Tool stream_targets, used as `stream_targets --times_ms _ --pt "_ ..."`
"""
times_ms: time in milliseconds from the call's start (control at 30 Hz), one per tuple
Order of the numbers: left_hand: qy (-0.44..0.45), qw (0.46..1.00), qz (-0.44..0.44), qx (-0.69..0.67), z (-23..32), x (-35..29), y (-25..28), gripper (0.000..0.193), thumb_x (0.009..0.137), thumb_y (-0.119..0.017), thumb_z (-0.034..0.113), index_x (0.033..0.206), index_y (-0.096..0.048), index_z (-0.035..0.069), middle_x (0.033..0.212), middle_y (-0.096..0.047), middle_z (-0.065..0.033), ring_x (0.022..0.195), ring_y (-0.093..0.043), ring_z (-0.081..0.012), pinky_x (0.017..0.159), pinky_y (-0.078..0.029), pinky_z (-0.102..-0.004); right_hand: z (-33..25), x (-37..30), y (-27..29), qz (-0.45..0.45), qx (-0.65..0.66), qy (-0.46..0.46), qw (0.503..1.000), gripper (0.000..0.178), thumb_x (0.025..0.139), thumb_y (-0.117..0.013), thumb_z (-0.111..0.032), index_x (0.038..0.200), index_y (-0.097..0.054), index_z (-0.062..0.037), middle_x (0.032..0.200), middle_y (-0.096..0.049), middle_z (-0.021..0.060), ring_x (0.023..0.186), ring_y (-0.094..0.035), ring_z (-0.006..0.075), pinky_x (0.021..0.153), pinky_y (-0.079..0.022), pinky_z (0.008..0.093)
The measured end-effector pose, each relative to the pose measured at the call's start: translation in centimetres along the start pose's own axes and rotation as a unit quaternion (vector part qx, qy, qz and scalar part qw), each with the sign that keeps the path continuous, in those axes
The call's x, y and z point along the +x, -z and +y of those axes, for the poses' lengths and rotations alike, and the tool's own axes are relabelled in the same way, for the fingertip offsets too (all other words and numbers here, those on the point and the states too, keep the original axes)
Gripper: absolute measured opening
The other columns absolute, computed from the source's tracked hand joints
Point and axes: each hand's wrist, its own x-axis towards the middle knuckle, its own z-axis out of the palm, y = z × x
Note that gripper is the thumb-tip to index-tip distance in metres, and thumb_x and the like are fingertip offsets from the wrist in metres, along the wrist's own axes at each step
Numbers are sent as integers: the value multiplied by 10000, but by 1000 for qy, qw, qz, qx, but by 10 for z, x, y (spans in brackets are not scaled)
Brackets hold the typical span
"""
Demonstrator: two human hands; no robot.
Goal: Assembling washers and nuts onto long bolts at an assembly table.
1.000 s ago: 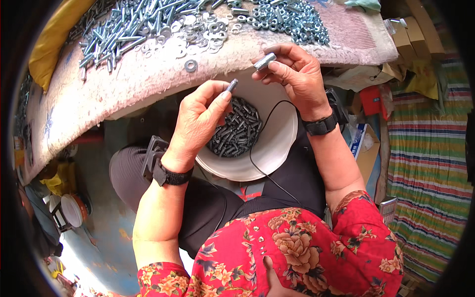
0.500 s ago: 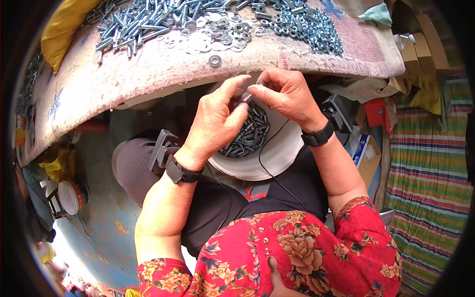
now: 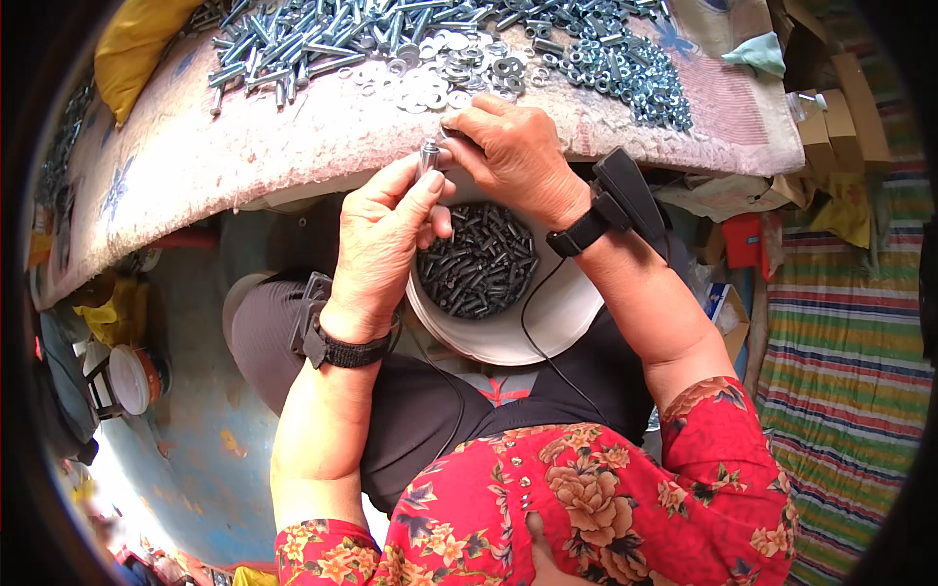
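My left hand [image 3: 376, 234] pinches a short silver bolt [image 3: 429, 156], its end pointing up above the thumb and fingertips. My right hand [image 3: 518, 156] is just beside it, at the table's front edge, with thumb and forefinger closed on a washer [image 3: 450, 130], mostly covered by the fingers. Below both hands, a white bucket [image 3: 489, 342] between my legs holds many dark metal bolt-like pieces [image 3: 479, 264]. On the cloth-covered table lie a heap of silver bolts [image 3: 313, 44], a patch of flat washers [image 3: 440, 73] and a pile of nuts [image 3: 625, 78].
The pink quilted cloth [image 3: 244, 166] hangs over the table's front edge. A yellow bag [image 3: 137, 59] lies at far left, a pale green cloth [image 3: 757, 54] at far right. Cardboard boxes [image 3: 831, 127] and a striped sheet [image 3: 840, 322] are on the right. Black cables run from my wristbands.
My right hand has moved left and up to the table edge. The lone washer there has gone from the cloth, and one is in its fingers. My left hand has shifted left, bolt raised upright.
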Motion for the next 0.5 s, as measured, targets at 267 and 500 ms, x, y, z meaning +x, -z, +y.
stream_targets --times_ms 267,500 --pt "31 998 -62 0 -1 4 -7 283 892 -580 159 1137 -579 16 876 -636 -24 629 -565 -53 531 -406 -158 -12 -12 30 87 187 -108 972 71 762 -656 -66 827 -668 -39 708 -637 107 588 -605 224 537 -462 306" --pt "28 992 -115 38 -12 10 -26 259 887 -599 170 1107 -604 35 785 -607 25 609 -541 -28 547 -426 -163 -12 -38 42 144 104 -9 984 145 718 -683 -24 858 -649 -38 736 -638 92 612 -610 237 537 -483 312"
